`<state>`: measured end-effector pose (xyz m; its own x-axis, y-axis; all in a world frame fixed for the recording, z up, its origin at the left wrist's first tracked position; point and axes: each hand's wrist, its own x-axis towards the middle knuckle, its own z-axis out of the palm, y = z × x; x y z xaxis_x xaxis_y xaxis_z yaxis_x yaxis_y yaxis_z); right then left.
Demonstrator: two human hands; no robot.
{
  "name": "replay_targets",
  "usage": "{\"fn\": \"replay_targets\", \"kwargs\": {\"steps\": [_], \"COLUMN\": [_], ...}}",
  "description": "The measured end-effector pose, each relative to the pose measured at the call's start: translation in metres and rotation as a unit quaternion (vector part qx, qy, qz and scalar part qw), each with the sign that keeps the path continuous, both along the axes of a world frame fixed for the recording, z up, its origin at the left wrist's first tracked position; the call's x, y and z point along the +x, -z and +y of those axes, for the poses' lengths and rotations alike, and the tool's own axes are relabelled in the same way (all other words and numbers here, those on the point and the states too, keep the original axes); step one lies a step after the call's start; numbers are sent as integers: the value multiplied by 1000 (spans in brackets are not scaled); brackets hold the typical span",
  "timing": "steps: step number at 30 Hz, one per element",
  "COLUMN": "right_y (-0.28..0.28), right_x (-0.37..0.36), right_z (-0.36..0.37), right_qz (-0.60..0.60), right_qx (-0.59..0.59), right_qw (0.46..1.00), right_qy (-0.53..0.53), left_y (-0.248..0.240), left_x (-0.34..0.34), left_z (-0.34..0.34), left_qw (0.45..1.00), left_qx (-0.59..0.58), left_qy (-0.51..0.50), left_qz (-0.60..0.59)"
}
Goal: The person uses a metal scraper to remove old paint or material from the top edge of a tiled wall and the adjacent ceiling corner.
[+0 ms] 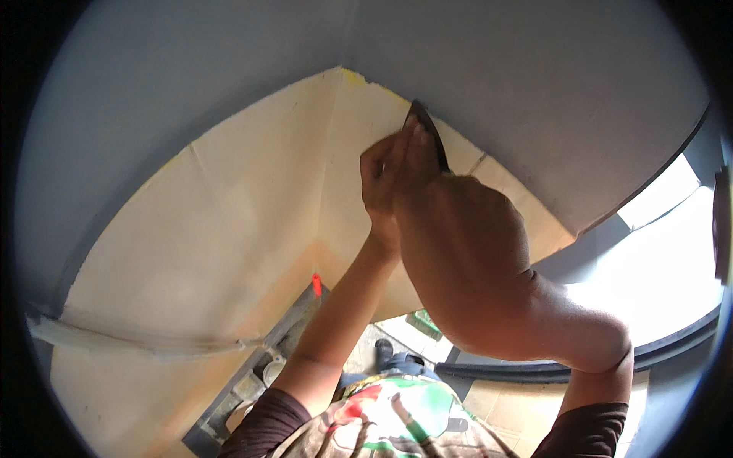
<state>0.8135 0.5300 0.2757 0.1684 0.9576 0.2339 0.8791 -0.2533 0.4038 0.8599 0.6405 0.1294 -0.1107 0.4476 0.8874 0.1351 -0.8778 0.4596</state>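
Both arms reach up to the seam where cream tiles (252,221) meet the grey upper wall (489,61). My right hand (469,221) is closed on a dark, flat tool with a pointed tip (434,137), its edge lying along the seam just right of the corner. Its exact kind is hidden by the hand. Right beside it, my left hand (378,179) is closed, its fingers curled against the right hand near the tool. Whatever those left fingers grip, if anything, cannot be made out.
A whitish pipe (137,340) runs along the lower left tiles. Below in the corner is a small red object (316,285), with a pale round container (271,372) near the floor. A green item (424,322) lies by my feet. Bright window (672,237) at right.
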Motion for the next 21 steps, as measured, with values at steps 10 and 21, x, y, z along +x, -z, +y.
{"fn": "replay_targets", "kwargs": {"steps": [10,21], "right_y": [-4,5], "right_x": [4,5], "right_z": [-3,3], "right_qz": [-4,-13], "right_qx": [2,10], "right_qw": [1000,1000], "right_qy": [-14,-26], "left_y": [4,19], "left_x": [8,6], "left_z": [14,13], "left_qw": [994,998], "left_qx": [83,51], "left_qy": [21,2], "left_qz": [-68,-29]}}
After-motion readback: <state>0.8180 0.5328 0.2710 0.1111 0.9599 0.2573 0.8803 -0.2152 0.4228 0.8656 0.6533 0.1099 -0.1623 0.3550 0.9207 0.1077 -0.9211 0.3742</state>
